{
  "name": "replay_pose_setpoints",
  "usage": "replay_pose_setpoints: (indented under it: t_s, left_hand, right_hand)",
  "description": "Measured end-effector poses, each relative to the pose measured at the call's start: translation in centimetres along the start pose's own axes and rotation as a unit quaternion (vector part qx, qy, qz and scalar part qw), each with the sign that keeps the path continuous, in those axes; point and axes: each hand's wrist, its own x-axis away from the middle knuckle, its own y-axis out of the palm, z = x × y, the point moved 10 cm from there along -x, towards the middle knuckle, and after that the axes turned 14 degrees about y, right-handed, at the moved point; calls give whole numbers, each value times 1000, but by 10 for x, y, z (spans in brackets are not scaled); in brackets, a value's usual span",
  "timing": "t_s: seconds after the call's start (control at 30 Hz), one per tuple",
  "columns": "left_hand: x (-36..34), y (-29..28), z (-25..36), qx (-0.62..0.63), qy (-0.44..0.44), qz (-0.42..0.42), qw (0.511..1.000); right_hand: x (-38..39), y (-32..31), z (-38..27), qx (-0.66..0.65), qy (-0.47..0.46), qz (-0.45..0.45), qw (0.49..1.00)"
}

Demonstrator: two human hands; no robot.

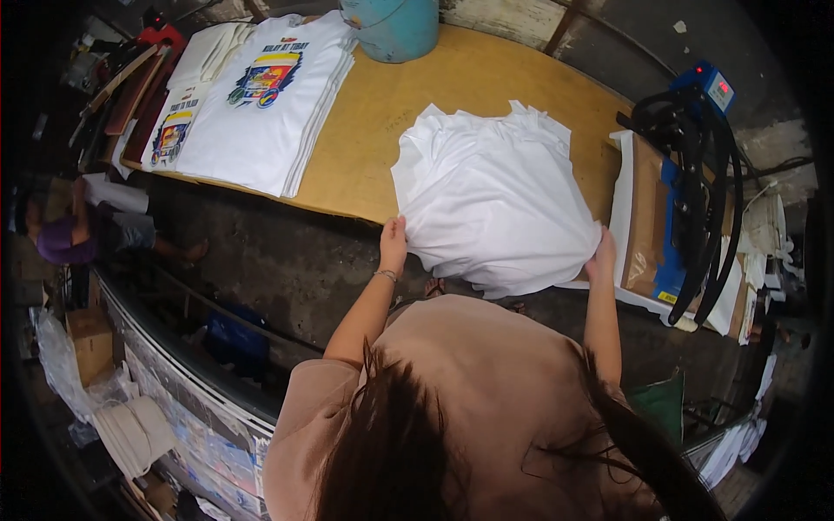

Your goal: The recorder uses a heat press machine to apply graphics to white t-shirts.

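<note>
A plain white T-shirt (495, 191) lies loosely spread over the near edge of the yellow-brown table (369, 130). Its far edge is ruffled, and its near side sags off the table in soft folds. My left hand (393, 246) pinches the cloth at the near left corner. At the near right corner, my right hand (601, 253) is closed on the same T-shirt, its fingers partly hidden by the fabric. The cloth is stretched between both hands. Right of my right hand stands a heat press (695, 191) with black handles and a brown-covered plate.
Printed white T-shirts (269, 95) are stacked on the table's left part. Behind them stands a turquoise bucket (395, 33). A blue control box (714, 87) tops the press. Another person (69, 234) sits low at the far left, near a curved rail (187, 347).
</note>
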Motion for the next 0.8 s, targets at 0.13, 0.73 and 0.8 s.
replay_pose_setpoints:
  t_s: [0.13, 0.73, 0.8]
  left_hand:
    - [-25, -6, -2, 13, -41, -27, 999]
    - [-1, 28, 19, -273, 212, -96, 933]
    - [0, 25, 18, -284, 223, -79, 929]
  right_hand:
    - [33, -9, 57, -39, 164, -36, 985]
    - [136, -107, 16, -247, -49, 8, 968]
    - [138, -116, 20, -277, -53, 6, 959]
